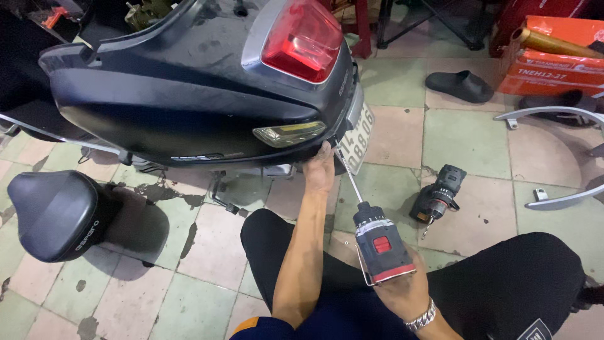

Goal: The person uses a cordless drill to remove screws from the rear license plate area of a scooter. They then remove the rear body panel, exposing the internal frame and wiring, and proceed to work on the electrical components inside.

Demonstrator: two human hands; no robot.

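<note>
My right hand (406, 293) grips a black and red cordless drill (379, 239) fitted with a long thin bit (350, 176). The bit points up to the underside of a dark scooter's rear body (189, 94), beside the licence plate (358, 135). My left hand (319, 169) reaches up and presses its fingers against the lower edge of the rear panel, right next to the bit's tip. Above sit the red tail light (302, 38) and an amber turn lamp (288, 133). My knees in black trousers frame the lower part of the view.
A removed black scooter seat (56, 214) lies on the tiled floor at left. A second black power tool (438, 195) lies at right. Further right are a black slipper (460, 85), orange cardboard boxes (553, 56) and silver metal grab rails (560, 157).
</note>
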